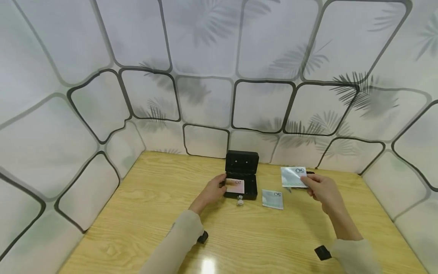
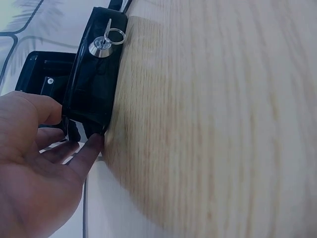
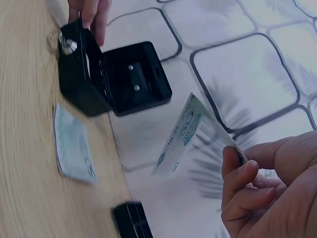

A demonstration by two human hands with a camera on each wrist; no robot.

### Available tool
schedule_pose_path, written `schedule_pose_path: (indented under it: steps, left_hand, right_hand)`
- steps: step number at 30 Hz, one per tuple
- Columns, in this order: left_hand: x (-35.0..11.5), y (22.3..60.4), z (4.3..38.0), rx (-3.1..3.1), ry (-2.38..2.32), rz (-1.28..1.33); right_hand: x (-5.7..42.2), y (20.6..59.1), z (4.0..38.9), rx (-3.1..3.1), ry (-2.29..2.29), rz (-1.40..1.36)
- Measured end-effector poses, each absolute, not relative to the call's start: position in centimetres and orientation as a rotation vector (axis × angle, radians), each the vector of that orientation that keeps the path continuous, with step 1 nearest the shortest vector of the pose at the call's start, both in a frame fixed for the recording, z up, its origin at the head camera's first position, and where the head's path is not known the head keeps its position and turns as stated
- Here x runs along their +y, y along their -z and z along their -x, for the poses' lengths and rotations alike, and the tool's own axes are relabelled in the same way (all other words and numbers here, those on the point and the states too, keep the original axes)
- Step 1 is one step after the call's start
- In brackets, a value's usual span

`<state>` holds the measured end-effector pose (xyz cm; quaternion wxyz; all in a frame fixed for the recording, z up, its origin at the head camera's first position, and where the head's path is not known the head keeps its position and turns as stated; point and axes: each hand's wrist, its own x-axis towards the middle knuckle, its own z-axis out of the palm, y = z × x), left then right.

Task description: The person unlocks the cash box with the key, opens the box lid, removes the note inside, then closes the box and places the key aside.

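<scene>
A small black cash box (image 1: 251, 187) stands on the table with its lid raised. Inside lies a pinkish banknote marked 20 (image 1: 236, 185). My left hand (image 1: 213, 189) grips the box's left side, thumb over the rim and fingers against the outer wall. In the left wrist view, a key with a ring (image 2: 115, 35) sits in the front lock. My right hand (image 1: 321, 190) pinches a greenish banknote marked 50 (image 1: 292, 177) by its edge, above the table right of the box. Another banknote marked 50 (image 1: 272, 199) lies on the table between the box and that hand.
A black compartmented tray (image 3: 132, 220) lies to the right, mostly hidden behind the held note in the head view. Patterned panels (image 1: 207, 102) rise behind the table's back edge and at both sides. The wooden table (image 1: 260, 239) extends toward me.
</scene>
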<state>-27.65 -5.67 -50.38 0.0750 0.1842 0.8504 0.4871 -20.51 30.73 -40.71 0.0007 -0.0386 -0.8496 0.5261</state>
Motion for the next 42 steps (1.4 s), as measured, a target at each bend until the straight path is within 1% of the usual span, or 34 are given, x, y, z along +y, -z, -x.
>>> schedule_pose_path:
  steps: [10, 17, 26, 36, 42]
  left_hand:
    - [-5.7, 50.4, 27.8, 2.545, -1.456, -0.527]
    - [-5.7, 50.4, 27.7, 2.542, -1.468, -0.519]
    - [-5.6, 50.2, 27.6, 2.53, -1.453, -0.483]
    - [-5.5, 50.4, 27.6, 2.559, -1.44, -0.5]
    - [-5.5, 50.4, 27.6, 2.559, -1.442, -0.493]
  right_hand:
    - [35.9, 40.9, 18.8, -2.712, -1.558, 0.237]
    - [37.7, 41.9, 18.3, -2.759, -1.576, 0.257]
    - [37.4, 44.2, 18.8, -2.807, -1.641, 0.257]
    - [36.5, 46.6, 19.5, -2.84, -1.643, 0.248]
    - [35.9, 47.7, 19.9, -2.849, -1.656, 0.319]
